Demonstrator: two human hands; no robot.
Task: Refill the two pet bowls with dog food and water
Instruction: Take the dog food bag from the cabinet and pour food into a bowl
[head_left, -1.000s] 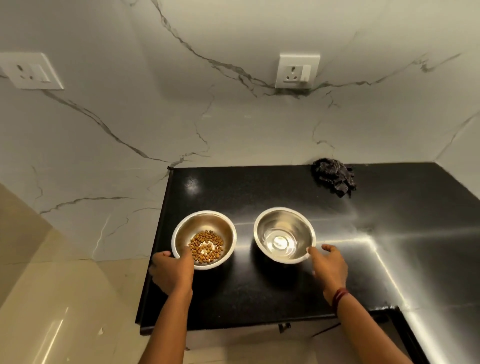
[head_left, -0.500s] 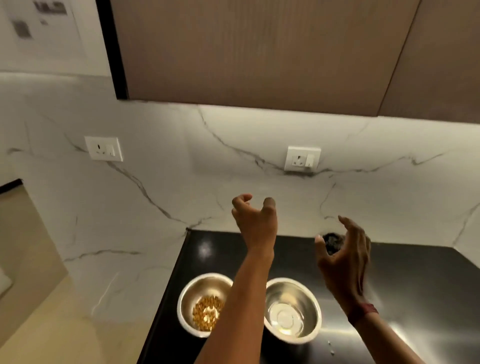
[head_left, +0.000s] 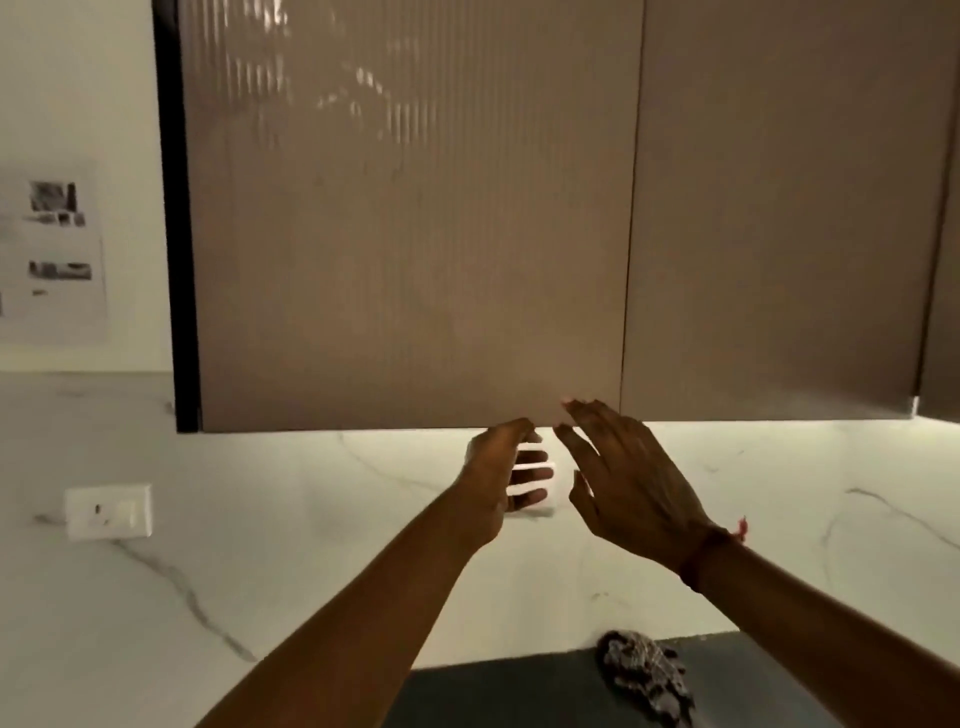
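Both arms are raised toward the bottom edge of a brown wall cabinet (head_left: 410, 260). My left hand (head_left: 501, 470) is just under the left door's lower right corner, fingers curled, holding nothing. My right hand (head_left: 628, 478) is beside it with fingers spread, its fingertips at the door's bottom edge near the seam between the two doors. Both doors look closed. The two steel bowls are out of view below the frame.
A second cabinet door (head_left: 779, 234) lies to the right. White marble backsplash (head_left: 311, 545) carries a wall socket (head_left: 108, 510). A dark crumpled cloth (head_left: 647, 675) lies on the black countertop (head_left: 493, 696) at the bottom. Papers (head_left: 52, 249) hang on the left wall.
The view has tilted up from the counter to the cabinet. Both hands left the bowls and rose to the cabinet's bottom edge; the bowls dropped out of view.
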